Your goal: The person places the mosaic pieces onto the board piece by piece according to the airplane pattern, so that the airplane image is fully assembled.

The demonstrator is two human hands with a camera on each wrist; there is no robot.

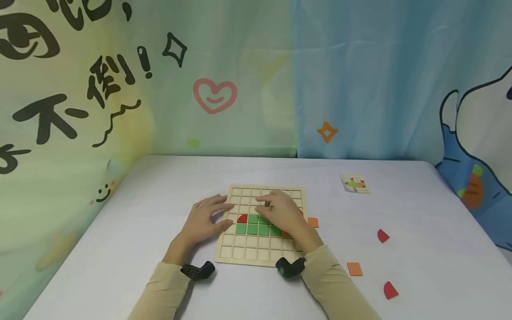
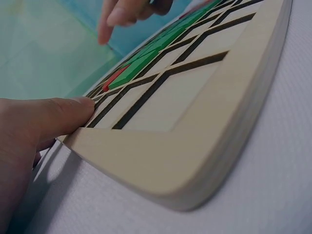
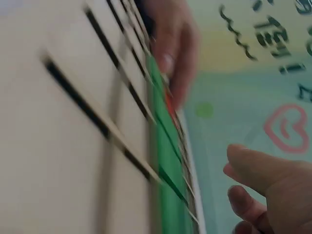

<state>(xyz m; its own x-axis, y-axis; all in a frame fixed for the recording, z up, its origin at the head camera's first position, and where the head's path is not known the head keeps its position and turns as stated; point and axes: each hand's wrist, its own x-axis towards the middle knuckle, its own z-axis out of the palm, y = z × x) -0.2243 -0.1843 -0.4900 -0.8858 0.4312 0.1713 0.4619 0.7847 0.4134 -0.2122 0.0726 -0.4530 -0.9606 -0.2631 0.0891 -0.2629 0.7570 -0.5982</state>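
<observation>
A wooden grid board [image 1: 258, 254] lies on the table, its middle rows holding several green squares [image 1: 252, 229]. Above their left end sits a red quarter-round piece [image 1: 242, 218]; orange and red pieces show partly at the right, behind my right hand. My left hand [image 1: 202, 221] rests at the board's left edge, fingers spread, the thumb [image 2: 63, 113] touching the rim in the left wrist view. Over the green squares hovers my right hand [image 1: 282, 214], thumb and index finger apart. In the right wrist view nothing shows between those fingers [image 3: 258, 168].
Right of the board lie an orange square [image 1: 354, 269], a red quarter-round piece [image 1: 382, 236] and another red piece [image 1: 390, 290]. One orange tile [image 1: 313, 222] is beside the board's right edge. A small pattern card [image 1: 355, 183] lies farther back. A printed curtain [image 1: 248, 129] hangs behind the table.
</observation>
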